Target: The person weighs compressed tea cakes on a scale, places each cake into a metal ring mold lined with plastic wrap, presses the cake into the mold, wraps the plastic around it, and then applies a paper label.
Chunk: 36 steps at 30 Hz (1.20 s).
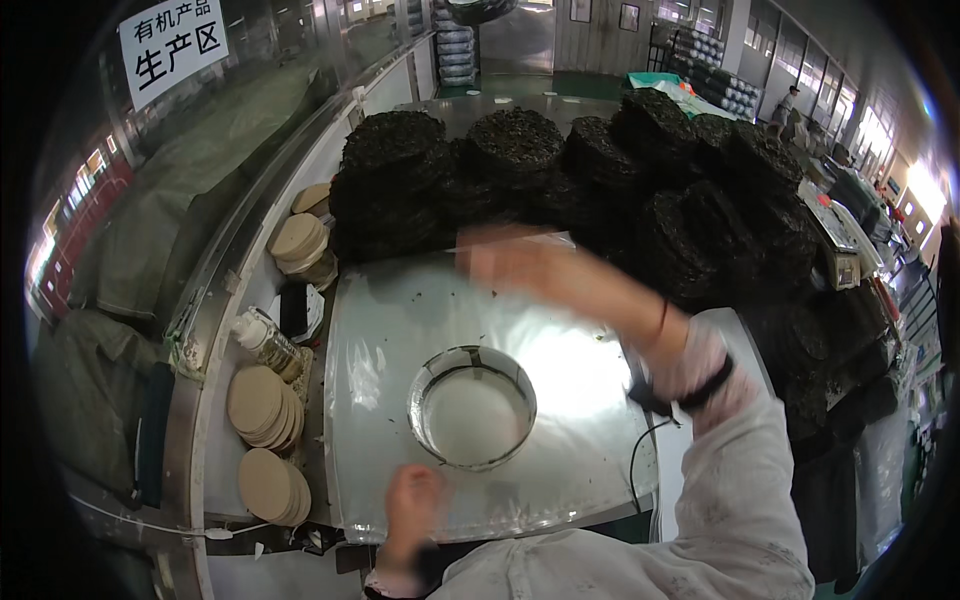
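My right hand (506,259) is blurred at the far edge of the plastic-covered worktop (390,322), in front of stacks of dark, round dried sheets (517,139) that resemble seaweed. By its fingers lies a clear plastic edge (551,238); whether the hand holds it is hard to tell. A shallow round ring (472,409), metal or clear plastic with dark marks, lies on the worktop. Near the front edge, my left hand (416,499) is half curled and blurred, just below the ring and apart from it. Nothing shows in it.
Along the left ledge sit stacks of round tan discs (262,409), a bottle with a white cap (270,341) and a black phone-like object (298,309). More dark stacks (697,240) crowd the right. A black cable (637,450) hangs at the right edge. A person (785,109) stands far off.
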{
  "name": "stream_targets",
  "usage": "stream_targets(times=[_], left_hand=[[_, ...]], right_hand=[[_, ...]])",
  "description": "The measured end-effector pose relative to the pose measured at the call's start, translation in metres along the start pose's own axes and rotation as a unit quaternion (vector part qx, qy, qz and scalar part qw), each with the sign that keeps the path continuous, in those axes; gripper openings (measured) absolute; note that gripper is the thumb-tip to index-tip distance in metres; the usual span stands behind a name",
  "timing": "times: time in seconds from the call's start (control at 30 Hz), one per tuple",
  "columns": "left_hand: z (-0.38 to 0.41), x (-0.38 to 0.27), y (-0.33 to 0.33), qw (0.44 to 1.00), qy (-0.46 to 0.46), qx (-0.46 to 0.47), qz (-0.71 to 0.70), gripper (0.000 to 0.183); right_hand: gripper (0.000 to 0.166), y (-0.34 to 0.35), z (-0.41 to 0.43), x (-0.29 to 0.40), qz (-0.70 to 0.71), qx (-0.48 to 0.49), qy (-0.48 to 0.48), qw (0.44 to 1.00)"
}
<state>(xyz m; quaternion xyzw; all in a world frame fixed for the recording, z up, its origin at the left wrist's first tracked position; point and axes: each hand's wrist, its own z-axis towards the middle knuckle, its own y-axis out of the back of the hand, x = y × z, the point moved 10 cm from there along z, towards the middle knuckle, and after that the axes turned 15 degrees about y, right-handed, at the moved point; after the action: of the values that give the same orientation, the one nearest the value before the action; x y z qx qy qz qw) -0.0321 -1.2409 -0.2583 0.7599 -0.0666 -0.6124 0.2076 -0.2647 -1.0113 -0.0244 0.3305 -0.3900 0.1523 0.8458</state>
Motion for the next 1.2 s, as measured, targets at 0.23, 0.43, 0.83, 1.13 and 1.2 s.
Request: stream_targets(times=[0.23,0.43,0.83,1.13,1.2], left_hand=[[-0.019,-0.014,-0.078,0.905,-0.237,0.137,0.326,0.022],[-0.017,0.011,-0.084,0.827,-0.357,0.148,0.409,0.016],[-0.027,-0.179,-0.040,0.830,-0.449,0.181,0.279,0.019],[0.015,0.009,-0.035,0.894,-0.169,0.076,0.408,0.062],[0.006,0.014,-0.042,0.874,-0.160,0.106,0.446,0.064]], right_hand=[[0.040,-0.161,-0.212,-0.035,-0.390,0.197,-0.009,0.899],[0.024,-0.106,-0.239,0.041,-0.242,0.027,-0.003,0.970],[0.042,-0.171,-0.223,-0.004,-0.422,0.052,0.004,0.905],[0.051,-0.141,-0.231,0.022,0.169,0.036,-0.177,0.969],[0.056,-0.079,-0.269,-0.049,-0.193,-0.116,-0.209,0.952]])
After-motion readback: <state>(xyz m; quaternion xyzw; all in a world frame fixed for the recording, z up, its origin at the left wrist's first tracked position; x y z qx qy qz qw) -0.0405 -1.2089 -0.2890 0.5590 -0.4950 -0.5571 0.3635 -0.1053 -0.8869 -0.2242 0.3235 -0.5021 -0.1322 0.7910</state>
